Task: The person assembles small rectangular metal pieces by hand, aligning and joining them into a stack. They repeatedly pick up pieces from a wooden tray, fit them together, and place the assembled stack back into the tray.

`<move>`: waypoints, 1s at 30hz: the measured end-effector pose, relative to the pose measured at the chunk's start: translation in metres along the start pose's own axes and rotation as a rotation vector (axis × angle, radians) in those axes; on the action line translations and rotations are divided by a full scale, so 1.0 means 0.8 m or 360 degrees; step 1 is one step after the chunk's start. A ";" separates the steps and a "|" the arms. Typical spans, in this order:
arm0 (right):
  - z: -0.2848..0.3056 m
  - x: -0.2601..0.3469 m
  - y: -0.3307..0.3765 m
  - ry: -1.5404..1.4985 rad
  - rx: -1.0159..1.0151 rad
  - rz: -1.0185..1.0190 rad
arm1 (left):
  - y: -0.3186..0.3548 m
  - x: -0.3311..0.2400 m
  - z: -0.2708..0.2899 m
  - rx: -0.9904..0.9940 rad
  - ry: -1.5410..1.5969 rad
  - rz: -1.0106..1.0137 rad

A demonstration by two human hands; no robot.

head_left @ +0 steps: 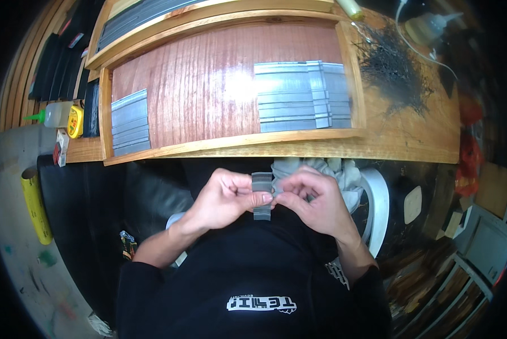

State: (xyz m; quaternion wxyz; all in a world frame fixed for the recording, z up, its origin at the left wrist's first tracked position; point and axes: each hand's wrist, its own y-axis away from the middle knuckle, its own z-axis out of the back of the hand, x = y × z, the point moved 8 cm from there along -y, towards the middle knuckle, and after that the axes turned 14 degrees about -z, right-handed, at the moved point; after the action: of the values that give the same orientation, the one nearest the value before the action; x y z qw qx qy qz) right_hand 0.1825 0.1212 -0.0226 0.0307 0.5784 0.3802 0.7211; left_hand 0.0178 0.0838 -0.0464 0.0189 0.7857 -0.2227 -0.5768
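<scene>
Close to my body, my left hand (228, 198) holds a short stack of thin grey strips (262, 212) upright, its thumb pressed across their face. Lighter and darker lines run across the stack. My right hand (312, 199) is at the right edge of the strips, thumb and index finger pinched together; whatever is between them is too small to make out. Ahead, in a wooden tray (236, 146), more grey strips lie in rows: one group of strips (130, 121) at the left end, a wider group (287, 97) at the right.
A heap of thin dark strands (392, 70) lies on the bench right of the tray, near a squeeze bottle (429, 28). At left stand a green-tipped bottle (55, 114) and a yellow container (75, 121). A yellow tube (36, 206) lies at far left; a white curved chair arm (378, 209) is at right.
</scene>
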 end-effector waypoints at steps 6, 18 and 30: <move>-0.030 0.015 -0.005 -0.0133 0.0039 0.0328 | 0.026 -0.009 -0.012 -0.0106 -0.0401 -0.0362; -0.032 0.015 -0.001 -0.0026 0.0113 0.0583 | 0.030 -0.016 -0.015 -0.0037 -0.0755 -0.0704; -0.034 0.012 -0.001 -0.0019 0.0140 0.0642 | 0.025 -0.017 -0.017 0.0059 -0.0784 -0.0737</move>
State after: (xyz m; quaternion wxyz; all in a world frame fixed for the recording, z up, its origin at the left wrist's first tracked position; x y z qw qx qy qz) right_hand 0.1559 0.1129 -0.0167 -0.1375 0.6478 0.2876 0.6919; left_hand 0.0206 0.0679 -0.0240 -0.1814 0.6526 -0.0466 -0.7342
